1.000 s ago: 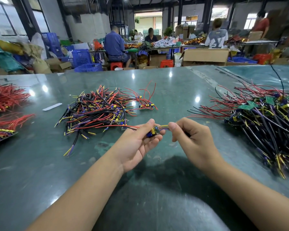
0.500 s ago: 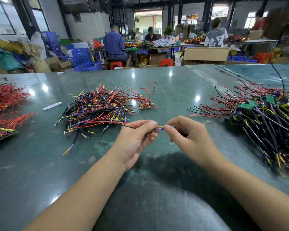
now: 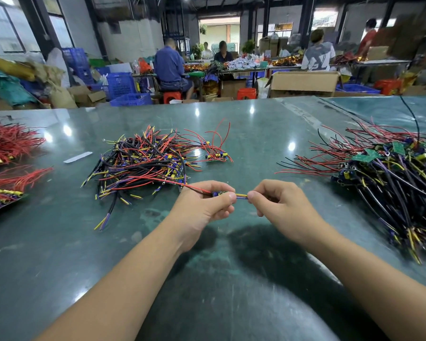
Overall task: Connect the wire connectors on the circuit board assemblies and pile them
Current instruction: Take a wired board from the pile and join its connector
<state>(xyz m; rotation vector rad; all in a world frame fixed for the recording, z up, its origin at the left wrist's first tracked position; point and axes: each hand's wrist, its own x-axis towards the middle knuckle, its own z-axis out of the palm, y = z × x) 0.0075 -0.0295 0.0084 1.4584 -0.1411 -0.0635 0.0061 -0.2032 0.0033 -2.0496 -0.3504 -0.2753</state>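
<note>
A wide green table (image 3: 231,124) fills the view, shiny with reflected ceiling lights, and everything below is placed relative to it. Beyond its far edge is a workshop with people seated at other benches, blue crates (image 3: 119,84) and a large cardboard box (image 3: 303,83). On the table's right side lies the biggest heap (image 3: 389,178), a tangle of black, purple, red and yellow wires with small green circuit boards showing on top. At the table's middle, slightly left, sits a smaller pile (image 3: 143,163) of the same coloured wires, with one small board (image 3: 217,156) and its red leads lying just beside its right edge. Bundles of red wires (image 3: 8,143) lie along the table's left edge, and a white strip (image 3: 78,157) lies between them and the middle pile. Above the table's near centre, two bare forearms reach in. The left hand (image 3: 202,207) pinches a small blue part (image 3: 219,193) between thumb and curled fingers, red and black wires trailing from it toward the middle pile. The right hand (image 3: 280,205) pinches the yellow and purple wire end (image 3: 241,196) coming out of that part, the two thumbs nearly touching.
</note>
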